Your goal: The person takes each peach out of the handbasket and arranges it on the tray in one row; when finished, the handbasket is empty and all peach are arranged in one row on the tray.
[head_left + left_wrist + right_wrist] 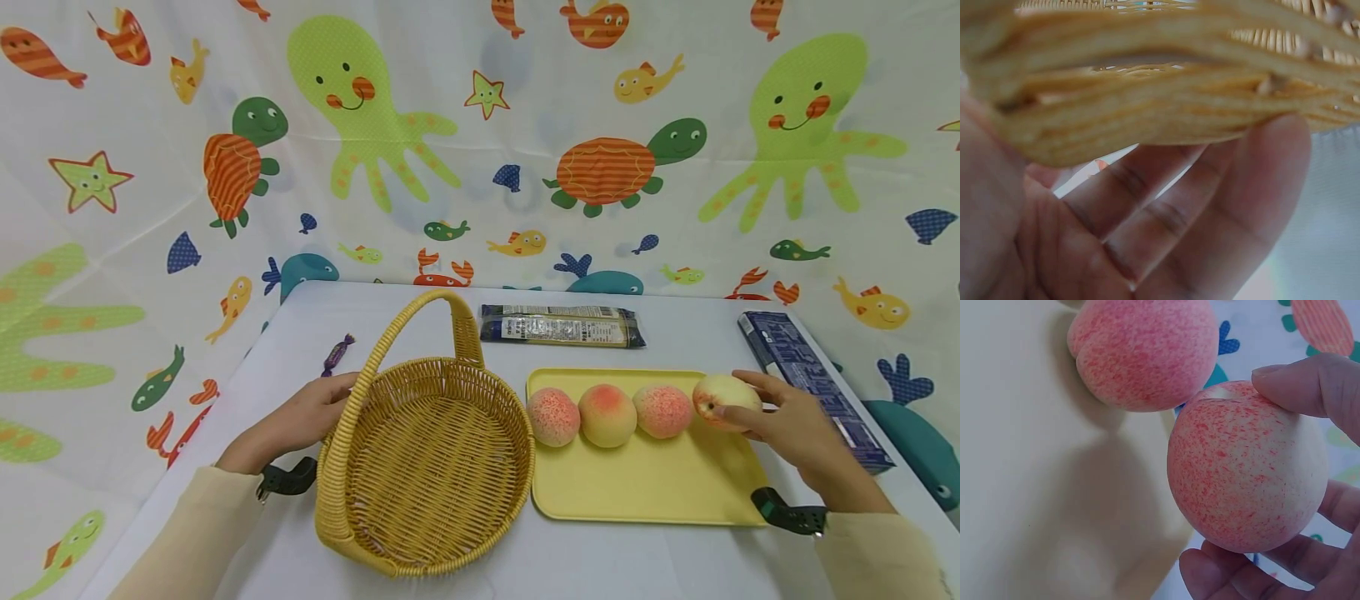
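My right hand holds a pale peach with red speckles between thumb and fingers, over the back right corner of the yellow tray. To its left, a red-speckled peach, a peach with a red top and another speckled peach sit in a row on the tray. At the left, my left hand grips the side of a wicker basket near the base of its tall handle. In the left wrist view, fingers curl beneath the woven wall.
A purple wrapped candy lies behind my left hand. A dark, flat package lies behind the tray, and a long blue box is at the right edge of the white table. A cloth with sea animals hangs at the back.
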Action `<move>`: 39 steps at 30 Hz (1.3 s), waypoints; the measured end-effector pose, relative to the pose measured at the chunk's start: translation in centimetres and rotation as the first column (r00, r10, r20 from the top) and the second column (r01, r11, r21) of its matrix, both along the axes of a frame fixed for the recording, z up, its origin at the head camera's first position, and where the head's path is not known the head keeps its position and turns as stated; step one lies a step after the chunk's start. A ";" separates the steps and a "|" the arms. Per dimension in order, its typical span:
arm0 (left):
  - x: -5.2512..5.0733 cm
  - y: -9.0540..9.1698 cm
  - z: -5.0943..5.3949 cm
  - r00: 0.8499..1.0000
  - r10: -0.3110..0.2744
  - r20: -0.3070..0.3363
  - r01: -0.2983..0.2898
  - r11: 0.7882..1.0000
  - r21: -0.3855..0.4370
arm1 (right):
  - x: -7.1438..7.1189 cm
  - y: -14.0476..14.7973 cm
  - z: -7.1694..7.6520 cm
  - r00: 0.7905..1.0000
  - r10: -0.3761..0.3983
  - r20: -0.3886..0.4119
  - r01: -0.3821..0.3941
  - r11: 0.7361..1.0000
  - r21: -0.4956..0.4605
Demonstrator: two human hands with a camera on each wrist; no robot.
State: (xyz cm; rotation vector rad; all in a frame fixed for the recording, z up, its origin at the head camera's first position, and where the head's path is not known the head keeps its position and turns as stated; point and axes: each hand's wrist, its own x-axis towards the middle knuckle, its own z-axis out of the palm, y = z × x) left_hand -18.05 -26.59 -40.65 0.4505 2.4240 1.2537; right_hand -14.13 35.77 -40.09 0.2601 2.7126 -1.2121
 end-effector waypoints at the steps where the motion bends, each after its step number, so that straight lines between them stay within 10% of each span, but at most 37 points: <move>1: 0.0 0.0 0.0 1.000 -0.001 0.002 0.001 1.000 0.002 | -0.1 0.0 -0.1 1.000 0.002 -0.003 -0.002 1.000 0.002; 39: 0.0 0.0 0.1 1.000 0.005 -0.001 -0.005 1.000 -0.009 | -0.3 -0.8 -1.4 0.998 0.002 -0.059 0.002 0.998 0.069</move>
